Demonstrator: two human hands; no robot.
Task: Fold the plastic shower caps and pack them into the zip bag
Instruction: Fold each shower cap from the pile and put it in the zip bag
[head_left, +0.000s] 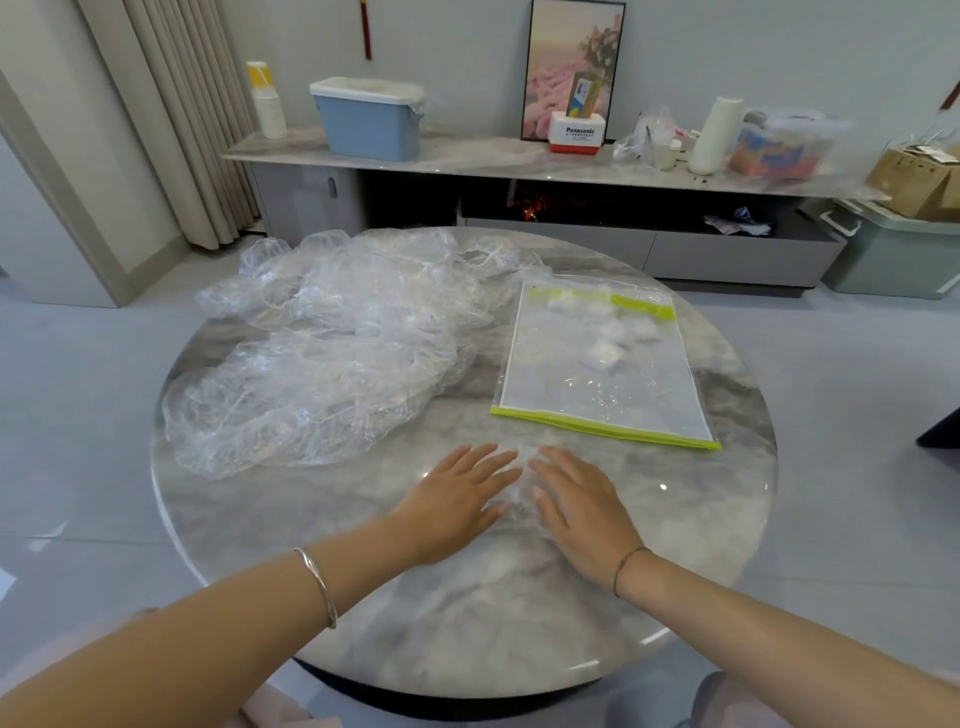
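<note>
Soft, even light fills the room, bright, with no hard shadows; only a faint grey shade sits under my fingers (485, 462). The polished desk (467, 623) throws small white glints near its right rim and short bright streaks along its near edge. The pile of clear caps (322, 353) sparkles with tiny highlights. The wide lens bows the shelf (467, 156) and the curtain (182, 119). The wrapped box (779, 145) at the shelf's right end is smeared by blur, and my forearms (182, 639) go soft at the bottom corners.

Clear zip bag (602, 374), lime-green edges; grey-veined marble table (467, 613); blue bin (371, 127).
</note>
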